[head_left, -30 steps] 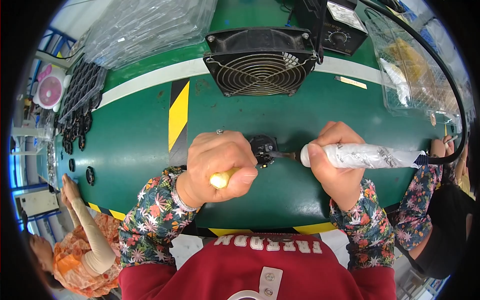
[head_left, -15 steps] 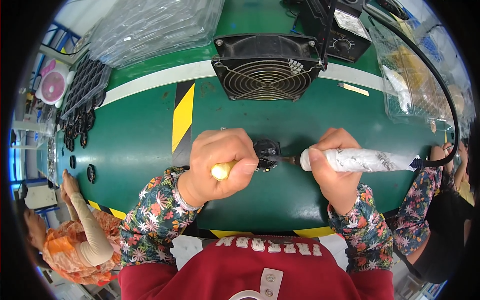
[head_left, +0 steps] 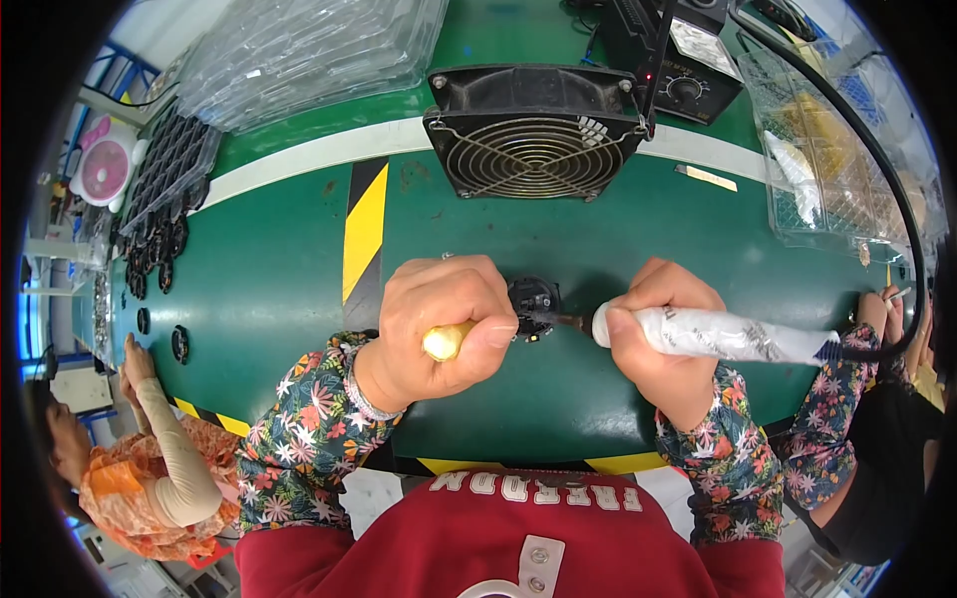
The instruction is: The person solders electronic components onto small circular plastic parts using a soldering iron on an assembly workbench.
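My left hand (head_left: 446, 324) is closed in a fist around a yellow rod-shaped thing (head_left: 445, 343), of which only the rounded end shows. In my right hand (head_left: 666, 334) is a soldering iron (head_left: 743, 334), its handle wrapped in white plastic and its black cable running off to the right. Between my hands a small round black part (head_left: 535, 301) lies on the green table (head_left: 449, 224). The iron's metal shaft points left at this part; whether the tip touches it is too small to tell. My left fist hides part of its left side.
Behind the black part stands a black fan (head_left: 535, 140) with a wire guard. A black box with a dial (head_left: 684, 90) is at the back right, near a clear compartment tray (head_left: 797, 179). Stacked clear trays (head_left: 309, 60) sit back left. Co-workers' hands are at both sides.
My right hand has shifted slightly left, and the rear of the soldering iron has dropped a little. A red light now shows beside the dial box. My left hand stays nearly still.
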### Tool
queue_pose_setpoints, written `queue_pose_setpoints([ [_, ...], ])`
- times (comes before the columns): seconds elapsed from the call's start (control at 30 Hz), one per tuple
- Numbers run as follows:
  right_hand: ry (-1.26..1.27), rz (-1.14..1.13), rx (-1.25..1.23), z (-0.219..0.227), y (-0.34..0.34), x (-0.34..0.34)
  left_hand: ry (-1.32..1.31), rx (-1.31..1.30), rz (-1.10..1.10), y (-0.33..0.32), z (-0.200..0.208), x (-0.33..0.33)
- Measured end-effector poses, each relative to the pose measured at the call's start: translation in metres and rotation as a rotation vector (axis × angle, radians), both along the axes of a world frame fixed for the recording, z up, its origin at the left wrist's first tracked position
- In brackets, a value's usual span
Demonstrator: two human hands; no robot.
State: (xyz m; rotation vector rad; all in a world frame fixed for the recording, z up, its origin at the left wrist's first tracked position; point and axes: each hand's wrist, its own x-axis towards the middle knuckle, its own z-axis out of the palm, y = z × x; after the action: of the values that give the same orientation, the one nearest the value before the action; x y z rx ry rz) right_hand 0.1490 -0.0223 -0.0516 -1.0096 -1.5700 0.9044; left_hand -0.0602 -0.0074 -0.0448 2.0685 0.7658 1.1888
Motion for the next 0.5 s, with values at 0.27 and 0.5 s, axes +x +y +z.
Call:
queue_pose_setpoints([
  [0.27,-0.176,0.076,0.068,0.0094,-0.0033,0.0015,0.002,0.017,0.006,-0.0017,0.0000,0.0019],
  [0.5,-0.070,-0.003,0.030,0.0044,-0.0038,-0.0012,0.015,0.057,-0.026,-0.0033,-0.0003,-0.0005],
])
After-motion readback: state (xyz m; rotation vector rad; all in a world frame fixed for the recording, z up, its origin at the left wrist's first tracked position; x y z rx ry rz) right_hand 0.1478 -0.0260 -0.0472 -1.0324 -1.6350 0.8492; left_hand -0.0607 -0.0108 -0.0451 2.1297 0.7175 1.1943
